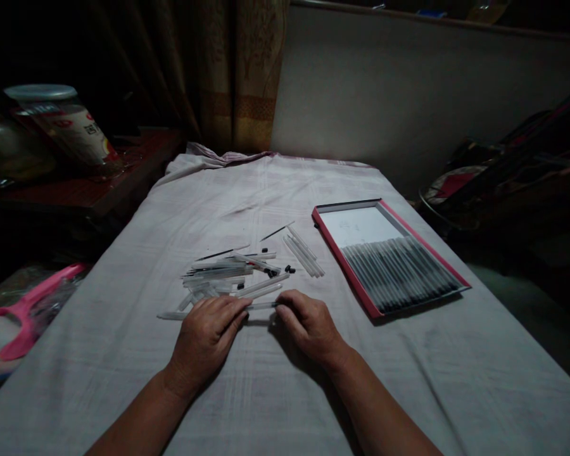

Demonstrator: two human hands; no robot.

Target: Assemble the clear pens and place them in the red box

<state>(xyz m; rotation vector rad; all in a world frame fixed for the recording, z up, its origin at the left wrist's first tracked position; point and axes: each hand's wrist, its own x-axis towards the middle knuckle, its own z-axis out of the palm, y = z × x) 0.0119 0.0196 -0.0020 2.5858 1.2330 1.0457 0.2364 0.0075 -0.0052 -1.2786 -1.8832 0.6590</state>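
Both my hands rest low on a cloth-covered table (266, 392). My left hand (208, 334) and my right hand (306, 323) hold the two ends of one clear pen barrel (262, 306) between their fingertips, fingers closed on it. Just beyond them lies a loose heap of clear pen barrels, caps and thin refills (228, 273). Three clear barrels (304, 252) lie side by side to the right of the heap. Further right stands a red-edged shallow box (356, 288) with a row of several finished pens (399, 269) in its near half.
A pink plastic handle (26, 310) lies off the table's left edge. A lidded jar (71, 130) stands on a dark wooden shelf at the back left. Bags are piled at the right (513, 183). A curtain (242, 76) and a wall stand behind.
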